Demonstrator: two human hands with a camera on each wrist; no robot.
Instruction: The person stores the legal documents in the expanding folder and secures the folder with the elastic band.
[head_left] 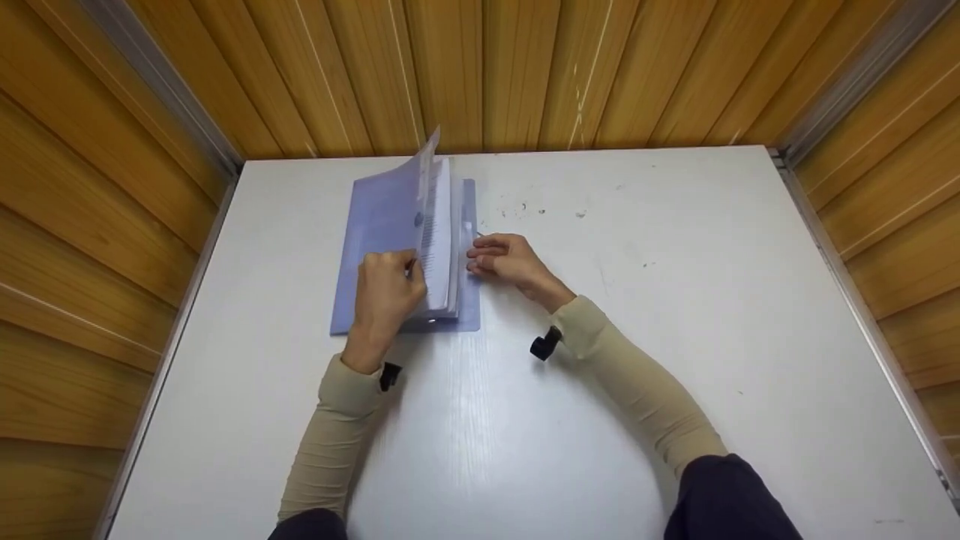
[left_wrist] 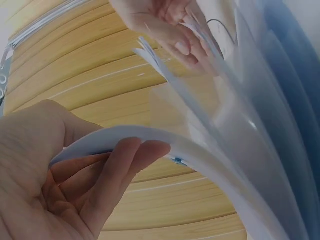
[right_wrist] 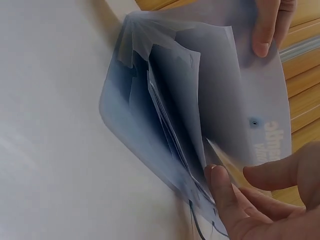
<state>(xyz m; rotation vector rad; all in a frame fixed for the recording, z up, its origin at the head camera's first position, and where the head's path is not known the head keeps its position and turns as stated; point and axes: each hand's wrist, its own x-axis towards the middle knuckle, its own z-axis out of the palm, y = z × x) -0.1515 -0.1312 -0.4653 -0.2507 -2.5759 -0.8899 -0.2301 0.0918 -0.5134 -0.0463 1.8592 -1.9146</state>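
Note:
A translucent blue expanding file folder (head_left: 382,217) lies on the table with its front cover partly raised. My left hand (head_left: 386,291) grips the edge of this cover, thumb on one face and fingers on the other; the bent cover (left_wrist: 200,165) shows in the left wrist view. White papers (head_left: 438,274) stand between the pocket dividers (right_wrist: 172,90), which fan apart. At the folder's right side is my right hand (head_left: 516,264). Its fingers touch the edges of the papers and dividers, while the thumb stands apart from them. A thin dark elastic cord (right_wrist: 195,222) hangs by the folder's edge.
The folder stands on a white table (head_left: 637,360) left of its middle. Wood-patterned panels (head_left: 517,75) rise behind the table and on both sides. Small dark marks (head_left: 541,211) dot the tabletop. Each wrist carries a small black camera (head_left: 545,343).

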